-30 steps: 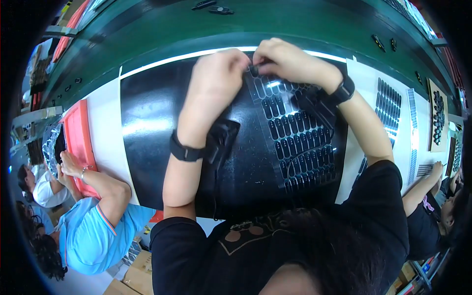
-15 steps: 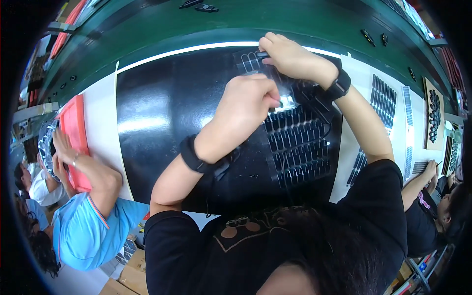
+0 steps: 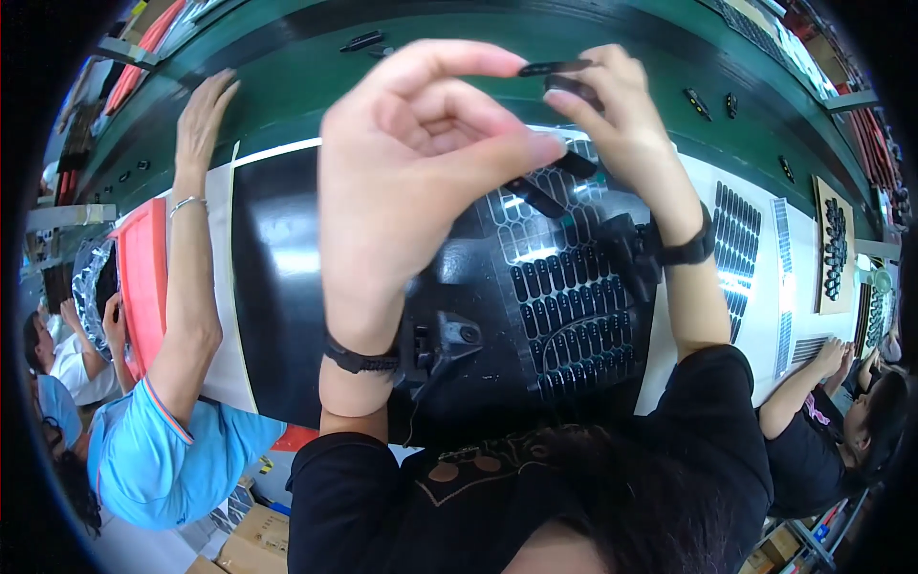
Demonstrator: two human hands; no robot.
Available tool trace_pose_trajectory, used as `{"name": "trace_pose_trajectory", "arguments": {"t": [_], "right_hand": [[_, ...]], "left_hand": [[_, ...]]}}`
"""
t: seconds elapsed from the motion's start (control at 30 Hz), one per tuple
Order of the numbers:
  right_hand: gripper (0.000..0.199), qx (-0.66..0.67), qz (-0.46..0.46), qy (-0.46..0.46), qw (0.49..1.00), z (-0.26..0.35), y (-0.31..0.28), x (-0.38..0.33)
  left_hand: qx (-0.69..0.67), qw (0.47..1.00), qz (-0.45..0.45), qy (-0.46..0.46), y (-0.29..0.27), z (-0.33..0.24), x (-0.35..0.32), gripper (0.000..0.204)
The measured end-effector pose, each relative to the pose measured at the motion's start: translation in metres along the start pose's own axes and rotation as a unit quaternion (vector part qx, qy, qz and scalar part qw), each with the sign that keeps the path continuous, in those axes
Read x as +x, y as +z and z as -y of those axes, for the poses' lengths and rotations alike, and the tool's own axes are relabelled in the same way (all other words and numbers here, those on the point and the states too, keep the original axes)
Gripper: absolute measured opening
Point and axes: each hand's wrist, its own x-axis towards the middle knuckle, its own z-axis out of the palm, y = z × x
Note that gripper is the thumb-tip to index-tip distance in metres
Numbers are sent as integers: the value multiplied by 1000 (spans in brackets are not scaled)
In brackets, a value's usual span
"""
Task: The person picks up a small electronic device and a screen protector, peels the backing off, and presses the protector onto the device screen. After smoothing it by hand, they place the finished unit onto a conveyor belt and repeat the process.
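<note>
Nearest is the worker's black shirt (image 3: 335,497), with both bare forearms stretching forward from it over a glossy black mat (image 3: 273,206). A small camera box (image 3: 454,337) is strapped at the left wrist and another (image 3: 629,256) at the right, set behind the hands, probably to leave the fingers free. On the mat's right half lies a clear sheet (image 3: 509,234) with rows of dark ovals (image 3: 574,277); it lies flat, likely so each row is easy to reach. Above its far end the hands meet, raised. The left hand (image 3: 540,107) is largely unclenched, thumb and forefinger spread wide, the forefinger's tip touching one end of a thin black strip (image 3: 553,68). The right hand (image 3: 566,82) grasps the strip's other end and a dark piece (image 3: 579,93) between thumb and fingers, seemingly steadying both. Two dark bits (image 3: 537,198) show below the left thumb; I cannot tell whether they are held or lying down. To the left, beside a red tray (image 3: 143,277), a co-worker in blue (image 3: 158,459) reaches an arm forward; to the right are another sheet (image 3: 734,230) and a board (image 3: 820,287) of dark parts. Farthest runs a green belt (image 3: 287,96) with scattered small black devices (image 3: 363,41).
</note>
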Motion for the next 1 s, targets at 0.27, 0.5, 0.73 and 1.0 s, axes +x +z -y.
{"name": "trace_pose_trajectory", "arguments": {"t": [0.27,0.5,0.73,1.0], "right_hand": [[23,125,-59,35,990,48,-26,-5],[33,237,-86,30,967,59,-28,-16],[32,164,-80,-3,983,60,-30,-15],[31,125,-92,-1,988,60,-31,-19]], "left_hand": [[-130,990,-46,14,3,12,-5,45],[-152,987,-56,24,14,26,3,50],[-183,980,-71,18,16,29,6,53],[-126,989,-66,48,20,36,6,52]]}}
